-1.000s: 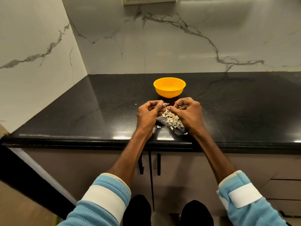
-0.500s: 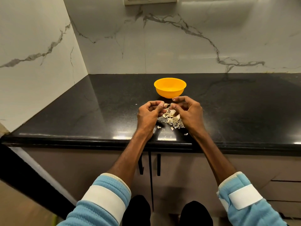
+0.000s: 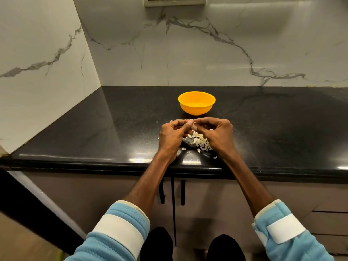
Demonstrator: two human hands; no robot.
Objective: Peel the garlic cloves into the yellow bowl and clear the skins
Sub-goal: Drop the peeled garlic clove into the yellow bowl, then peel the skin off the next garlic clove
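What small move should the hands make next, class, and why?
Probably draw the right hand away to strip what seems a clove: that hand and the left hand both pinch it over the skins, just short of the bowl.

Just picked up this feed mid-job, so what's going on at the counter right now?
A person at the black countertop has both hands together, the left hand and right hand each pinching at what looks like a garlic clove, mostly hidden by the fingers. A pile of skins lies on the counter beneath the hands. The yellow bowl stands just beyond them, untouched; what it holds cannot be seen.
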